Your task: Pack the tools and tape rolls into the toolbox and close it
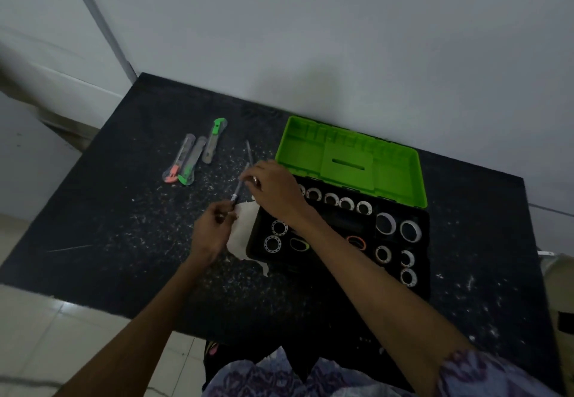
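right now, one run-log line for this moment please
left hand + right hand: holding thin tool | toolbox: open, tape rolls inside | three utility knives: on table

Both my hands reach forward; left hand pinching low; right hand fingers curled, pinching higher.

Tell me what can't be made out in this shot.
Head view only:
- Slim tool held by left hand and right hand: type unclear, blurred, ends covered by fingers.
- Toolbox near-left compartments: hidden under the right forearm.
- Second thin tool: too small to identify.
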Available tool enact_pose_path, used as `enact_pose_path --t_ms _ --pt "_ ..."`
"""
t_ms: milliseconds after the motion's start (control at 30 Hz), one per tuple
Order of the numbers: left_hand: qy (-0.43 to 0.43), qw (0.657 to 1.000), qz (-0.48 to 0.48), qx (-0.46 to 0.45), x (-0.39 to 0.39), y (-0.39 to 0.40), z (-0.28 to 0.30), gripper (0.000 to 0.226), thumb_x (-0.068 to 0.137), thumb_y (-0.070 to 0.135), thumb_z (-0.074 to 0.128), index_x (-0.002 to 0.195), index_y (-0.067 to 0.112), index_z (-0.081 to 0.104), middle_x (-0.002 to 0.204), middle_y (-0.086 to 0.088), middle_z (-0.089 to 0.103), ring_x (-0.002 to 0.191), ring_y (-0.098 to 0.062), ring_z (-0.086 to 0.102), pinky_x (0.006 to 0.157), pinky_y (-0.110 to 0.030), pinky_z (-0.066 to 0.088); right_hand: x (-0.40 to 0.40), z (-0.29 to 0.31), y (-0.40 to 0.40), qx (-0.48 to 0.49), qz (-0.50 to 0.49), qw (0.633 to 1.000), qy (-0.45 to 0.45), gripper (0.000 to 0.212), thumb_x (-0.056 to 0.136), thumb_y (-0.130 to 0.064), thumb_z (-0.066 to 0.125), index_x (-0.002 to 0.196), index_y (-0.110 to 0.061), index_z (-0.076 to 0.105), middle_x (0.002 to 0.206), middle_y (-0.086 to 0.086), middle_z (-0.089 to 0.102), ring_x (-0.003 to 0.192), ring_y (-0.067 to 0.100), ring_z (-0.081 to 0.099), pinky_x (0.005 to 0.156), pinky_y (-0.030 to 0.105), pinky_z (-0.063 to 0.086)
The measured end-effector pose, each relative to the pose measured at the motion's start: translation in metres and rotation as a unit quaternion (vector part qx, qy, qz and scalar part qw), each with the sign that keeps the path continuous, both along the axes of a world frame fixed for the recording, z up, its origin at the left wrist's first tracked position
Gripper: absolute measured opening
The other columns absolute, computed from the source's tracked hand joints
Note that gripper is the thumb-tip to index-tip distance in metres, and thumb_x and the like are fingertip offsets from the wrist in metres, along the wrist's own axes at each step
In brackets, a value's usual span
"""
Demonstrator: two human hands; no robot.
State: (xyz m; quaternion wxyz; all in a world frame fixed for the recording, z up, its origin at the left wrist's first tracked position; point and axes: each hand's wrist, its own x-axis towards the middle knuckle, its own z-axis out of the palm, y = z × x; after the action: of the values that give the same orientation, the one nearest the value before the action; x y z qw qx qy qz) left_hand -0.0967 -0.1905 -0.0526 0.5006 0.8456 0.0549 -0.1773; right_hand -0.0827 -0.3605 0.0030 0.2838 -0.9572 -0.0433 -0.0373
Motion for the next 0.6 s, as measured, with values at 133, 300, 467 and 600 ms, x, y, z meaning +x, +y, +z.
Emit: enact_pose_path --t_ms 133,300,467,600 --pt "0.006 0.996 -0.009 0.090 0.016 0.006 -0.011 0.025 0.088 0.029 0.065 0.110 0.020 0.058 0.108 0.002 0.067 0.090 -0.016 0.062 0.077 -0.034 0.051 0.042 0.000 0.017 -0.113 0.097 0.983 0.107 0.030 0.094 -0.006 0.055 0.115 -0.021 0.071 0.114 0.006 0.067 0.105 0.025 0.061 0.088 0.037 0.049" --pt "-0.008 0.979 -0.068 0.190 0.033 0.007 -0.027 0.040 0.082 0.042 0.069 0.112 0.018 0.058 0.106 -0.004 0.061 0.090 -0.019 0.057 0.073 -0.033 0.046 0.078 -0.011 0.031 -0.239 0.171 0.929 0.223 0.039 0.092 -0.001 0.052 0.124 -0.021 0.064 0.127 0.006 0.059 0.114 0.026 0.059 0.093 0.036 0.049" --pt "-0.056 0.963 -0.085 0.249 0.043 0.000 -0.032 0.033 0.085 0.042 0.065 0.102 0.016 0.054 0.102 -0.006 0.058 0.094 -0.026 0.057 0.071 -0.037 0.047 0.090 -0.027 0.039 -0.278 0.193 0.918 0.208 0.031 0.094 -0.007 0.054 0.112 -0.027 0.068 0.118 0.003 0.063 0.112 0.022 0.057 0.098 0.035 0.042" --pt "-0.078 0.950 -0.109 0.281 0.049 0.008 -0.029 0.022 0.093 0.034 0.055 0.106 0.016 0.053 0.107 -0.005 0.056 0.095 -0.024 0.056 0.067 -0.035 0.041 0.095 -0.034 0.039 -0.278 0.190 0.919 0.204 0.021 0.092 -0.017 0.061 0.102 -0.032 0.071 0.109 -0.002 0.066 0.107 0.019 0.059 0.100 0.035 0.039"
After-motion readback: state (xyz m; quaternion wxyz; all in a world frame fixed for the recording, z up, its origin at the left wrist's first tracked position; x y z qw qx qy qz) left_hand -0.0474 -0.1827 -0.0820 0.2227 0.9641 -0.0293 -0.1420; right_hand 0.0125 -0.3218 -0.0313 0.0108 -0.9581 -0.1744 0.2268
